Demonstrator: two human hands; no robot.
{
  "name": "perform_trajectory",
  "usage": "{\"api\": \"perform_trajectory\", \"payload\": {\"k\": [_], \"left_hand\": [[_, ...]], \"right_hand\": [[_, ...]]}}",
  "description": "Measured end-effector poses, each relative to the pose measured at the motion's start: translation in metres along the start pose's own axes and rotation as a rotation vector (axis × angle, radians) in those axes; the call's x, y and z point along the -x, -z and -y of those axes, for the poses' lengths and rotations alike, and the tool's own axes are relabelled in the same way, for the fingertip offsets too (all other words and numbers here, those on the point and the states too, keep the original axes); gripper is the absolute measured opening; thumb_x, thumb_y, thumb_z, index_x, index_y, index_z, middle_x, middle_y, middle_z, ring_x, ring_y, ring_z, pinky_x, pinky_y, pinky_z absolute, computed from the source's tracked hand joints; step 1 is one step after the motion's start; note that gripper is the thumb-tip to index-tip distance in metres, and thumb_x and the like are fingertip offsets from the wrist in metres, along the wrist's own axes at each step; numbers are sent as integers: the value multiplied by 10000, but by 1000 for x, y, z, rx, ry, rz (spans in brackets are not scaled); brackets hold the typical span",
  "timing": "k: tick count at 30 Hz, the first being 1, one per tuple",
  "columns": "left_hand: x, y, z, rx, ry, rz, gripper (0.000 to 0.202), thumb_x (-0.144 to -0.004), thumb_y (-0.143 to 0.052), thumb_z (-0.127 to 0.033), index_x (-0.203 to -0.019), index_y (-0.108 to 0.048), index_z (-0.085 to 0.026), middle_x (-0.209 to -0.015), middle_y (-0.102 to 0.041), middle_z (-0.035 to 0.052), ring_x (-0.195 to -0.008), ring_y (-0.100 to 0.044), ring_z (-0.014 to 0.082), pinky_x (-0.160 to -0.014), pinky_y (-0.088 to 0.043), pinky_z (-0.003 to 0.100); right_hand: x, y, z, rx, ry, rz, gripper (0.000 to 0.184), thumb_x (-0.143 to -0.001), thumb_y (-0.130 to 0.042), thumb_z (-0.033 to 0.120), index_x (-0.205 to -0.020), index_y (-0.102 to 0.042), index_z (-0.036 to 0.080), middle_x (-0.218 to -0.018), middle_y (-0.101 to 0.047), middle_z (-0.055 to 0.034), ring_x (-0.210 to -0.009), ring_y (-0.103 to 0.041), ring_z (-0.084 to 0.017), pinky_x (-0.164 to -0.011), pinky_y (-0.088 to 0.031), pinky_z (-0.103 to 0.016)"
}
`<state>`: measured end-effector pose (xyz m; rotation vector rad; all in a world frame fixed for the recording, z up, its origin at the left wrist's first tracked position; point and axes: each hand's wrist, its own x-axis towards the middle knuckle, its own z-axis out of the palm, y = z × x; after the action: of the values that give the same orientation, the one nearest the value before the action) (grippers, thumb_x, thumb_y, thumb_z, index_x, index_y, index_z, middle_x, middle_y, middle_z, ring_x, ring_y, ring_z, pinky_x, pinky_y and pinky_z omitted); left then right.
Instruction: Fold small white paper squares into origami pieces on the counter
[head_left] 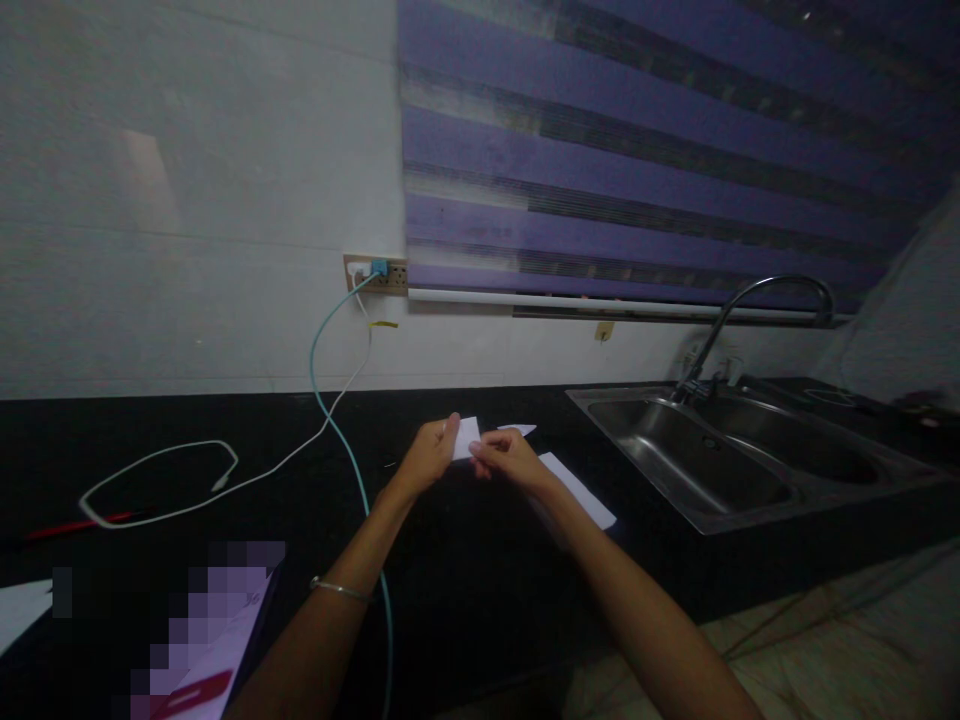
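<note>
The paper [466, 435] looks matt, the metal sink [667, 445] smooth and glossy.

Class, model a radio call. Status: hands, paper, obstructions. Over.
Left hand holding paper. Right hand at its edge. Blue cable under left forearm, away from that paper.

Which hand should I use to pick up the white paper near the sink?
Probably your right hand: it's closer to that paper than your left hand, though both are on the small white piece.
</note>
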<state>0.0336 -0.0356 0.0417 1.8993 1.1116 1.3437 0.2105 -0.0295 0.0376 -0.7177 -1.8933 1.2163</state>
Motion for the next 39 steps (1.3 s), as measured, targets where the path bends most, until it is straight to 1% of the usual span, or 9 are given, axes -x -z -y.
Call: {"api": "perform_trajectory", "payload": {"k": [3,6,8,13,19,24,30,35,39], "left_hand": [[1,0,0,37,18,-6,548,-905,-344,-565,-571,-482,-153,-530,-466,-14,-497,-406,107,-476,-293,227],[3,3,-2,108,56,104,500,-895,-393,-555,-628,-516,-151,-534,-469,-25,-484,-412,104,-457,-291,215],[4,4,-4,134,30,178,446,-879,-459,-525,-655,-533,-147,-564,-477,-27,-510,-425,102,-473,-301,206],[4,5,-6,109,-31,235,391,-859,-524,-469,-657,-549,-135,-613,-493,-21,-582,-446,106,-533,-328,203],[2,6,-4,176,0,159,376,-867,-514,-455,-662,-542,-141,-616,-493,-23,-579,-448,109,-525,-331,204],[2,5,-5,131,-3,70,394,-877,-474,-481,-676,-538,-149,-627,-501,-16,-587,-454,119,-529,-349,210],[1,4,-5,91,-25,83,414,-870,-463,-507,-700,-570,-145,-658,-546,3,-610,-487,134,-542,-374,219],[0,3,-3,48,-63,52,401,-868,-478,-471,-661,-565,-139,-641,-544,2,-607,-497,126,-546,-377,212],[3,4,-7,176,23,91,397,-839,-522,-484,-675,-578,-128,-590,-543,-3,-516,-496,113,-474,-375,212]], "right_hand": [[2,2,4,37,36,-11,413,-837,-592,481,-621,-615,131,-564,-587,-11,-509,-498,-95,-525,-360,-217],[4,4,6,79,72,10,429,-845,-578,481,-599,-610,131,-562,-582,-9,-523,-493,-97,-536,-351,-218],[5,4,6,85,82,50,427,-844,-579,474,-591,-609,132,-557,-577,-6,-522,-489,-97,-536,-346,-217],[3,5,1,-3,65,79,365,-820,-614,411,-582,-585,136,-499,-520,23,-459,-441,-88,-496,-316,-217],[2,1,4,48,84,7,375,-862,-574,403,-596,-564,139,-556,-535,16,-519,-468,-91,-535,-337,-214],[5,2,11,153,118,-11,399,-879,-542,437,-617,-592,141,-602,-571,-3,-575,-512,-112,-595,-378,-231],[9,5,17,219,134,9,456,-885,-508,482,-598,-611,143,-581,-571,-13,-547,-486,-114,-571,-367,-235],[7,1,10,178,138,-23,414,-867,-542,440,-583,-594,143,-568,-564,-11,-548,-502,-117,-563,-374,-234],[5,1,6,115,136,-83,370,-828,-584,407,-563,-570,149,-527,-537,5,-505,-486,-112,-524,-356,-230]]}}
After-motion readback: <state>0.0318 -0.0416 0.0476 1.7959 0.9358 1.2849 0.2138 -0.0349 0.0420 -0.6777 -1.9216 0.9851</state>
